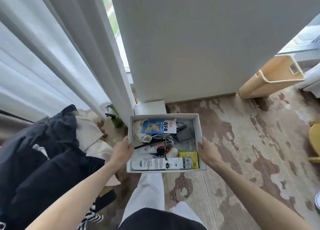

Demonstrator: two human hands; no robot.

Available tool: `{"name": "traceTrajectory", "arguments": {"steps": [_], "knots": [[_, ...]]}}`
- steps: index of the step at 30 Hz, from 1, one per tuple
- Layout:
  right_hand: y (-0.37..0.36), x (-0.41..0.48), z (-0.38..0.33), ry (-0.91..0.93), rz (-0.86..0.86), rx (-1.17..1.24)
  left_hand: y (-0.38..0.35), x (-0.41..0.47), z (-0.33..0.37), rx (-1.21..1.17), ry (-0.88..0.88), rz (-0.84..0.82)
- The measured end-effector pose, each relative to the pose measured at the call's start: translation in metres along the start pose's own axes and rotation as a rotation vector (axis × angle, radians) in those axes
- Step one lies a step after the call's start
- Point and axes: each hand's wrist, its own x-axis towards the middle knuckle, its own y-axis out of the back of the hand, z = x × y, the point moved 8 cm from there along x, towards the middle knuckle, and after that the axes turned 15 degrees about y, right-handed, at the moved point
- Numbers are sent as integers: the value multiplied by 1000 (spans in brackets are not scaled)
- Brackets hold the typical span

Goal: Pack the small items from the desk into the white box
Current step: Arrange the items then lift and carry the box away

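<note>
Evidently both hands' fingers clasp the filled white box [164,116], left hand [122,151], right hand [207,151].

Left hand [122,151] and right hand [207,151] outstretched, fingers curled in grip.

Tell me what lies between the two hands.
Head view: the white box of small items, left hand and right hand gripping its sides.

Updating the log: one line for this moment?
white box filled | left hand, right hand grip its sides | carried above carpet
</note>
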Motion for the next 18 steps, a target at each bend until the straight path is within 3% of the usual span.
{"name": "traceTrajectory", "arguments": {"steps": [7,18], "knots": [[-47,178,31,-16,-92,-19,-29,158,37,-50,105,-8],[-212,445,96,78,-74,-32,-134,430,27,2,247,85]]}}
